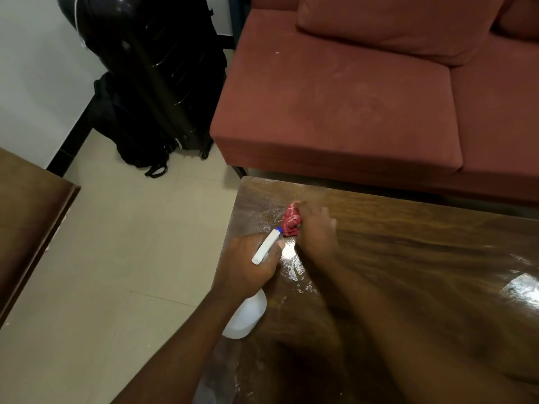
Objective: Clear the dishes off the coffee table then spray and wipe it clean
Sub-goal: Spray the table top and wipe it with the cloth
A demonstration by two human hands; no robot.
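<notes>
The glossy brown wooden coffee table (408,258) fills the lower right, and wet streaks shine on its left part. My left hand (248,266) grips a white spray bottle (248,316) by its neck, over the table's left edge. The bottle's blue-tipped nozzle points at the far left corner. My right hand (316,228) holds a bunched red cloth (291,220) against the tabletop near that corner. The right hand is blurred. No dishes show on the table.
A red sofa (350,97) stands just beyond the table's far edge. A black suitcase (163,68) and a black backpack (131,135) stand by the wall at the back left. Another piece of brown wooden furniture (26,223) is at the left. Beige floor tiles (131,258) lie between.
</notes>
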